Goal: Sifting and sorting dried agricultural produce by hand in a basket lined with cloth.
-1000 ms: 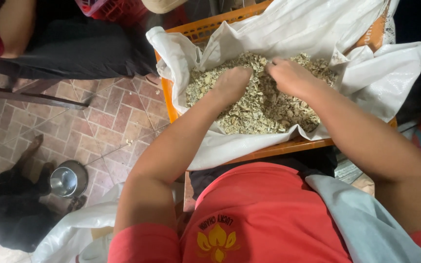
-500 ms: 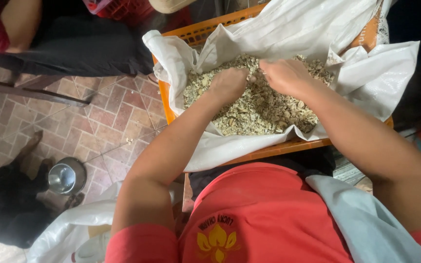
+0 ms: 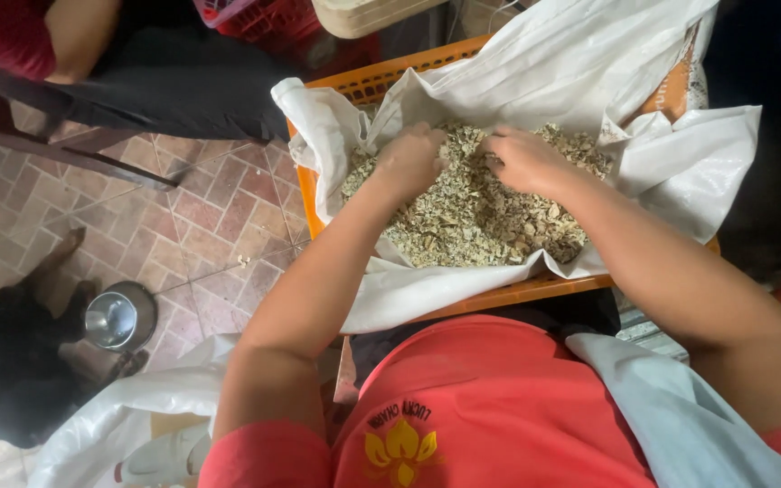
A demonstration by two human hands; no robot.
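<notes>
An orange plastic crate point(image 3: 508, 294) stands in front of me, lined with a white woven sack point(image 3: 409, 289). The sack holds a heap of pale, dry, flaky pieces point(image 3: 481, 217). My left hand point(image 3: 409, 161) rests on the heap's left side with its fingers curled down into the pieces. My right hand point(image 3: 519, 158) lies on the heap near the middle, fingers bent and pinching among the pieces. The fingertips of both hands are buried, so what they grip is hidden.
A round metal bowl point(image 3: 117, 318) sits on the brick-patterned tile floor point(image 3: 201, 226) at the left, beside a black animal point(image 3: 6, 361). Another person in dark trousers point(image 3: 174, 81) sits at the top left. A white bag point(image 3: 128, 416) lies by my left knee.
Both hands have shifted slightly within the heap; the left hand moved up towards the sack's left edge. The view tilted, so the crate sits lower in frame.
</notes>
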